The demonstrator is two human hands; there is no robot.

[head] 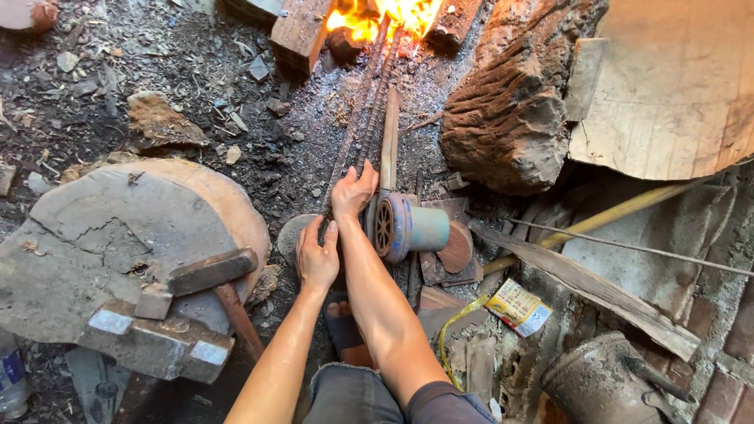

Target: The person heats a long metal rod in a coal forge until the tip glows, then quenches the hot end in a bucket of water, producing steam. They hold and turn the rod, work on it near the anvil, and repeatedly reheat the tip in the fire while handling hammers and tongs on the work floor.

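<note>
A: Start at the fingers. What are they on?

B: The right hand, mid-frame, has its fingers curled over the near ends of the rods. It looks like a grip, though the palm side is hidden. The left hand sits just below and left of it, fingers straight and together, pressed flat beside the same rods, gripping nothing that I can make out.

A: And the rods run which way?

B: Their long axis goes up the frame, leaning slightly right, from the hands into the fire at the top centre. So the hot ends lie straight ahead of the fingertips and the cool ends are under them. The right hand is the nearer, being on them already.

A: What is beside that hand?

B: Touching its right side, a small blower with a blue round housing and a pale blue barrel pointing right.

A: Any packages or labels?

B: One flat packet, lower right of centre, rectangular, yellow and white with red print, lying tilted on the rubble, well apart from both hands.

A: And on the left?

B: A round stone slab, with a hammer resting on its lower edge beside a steel block.
</note>
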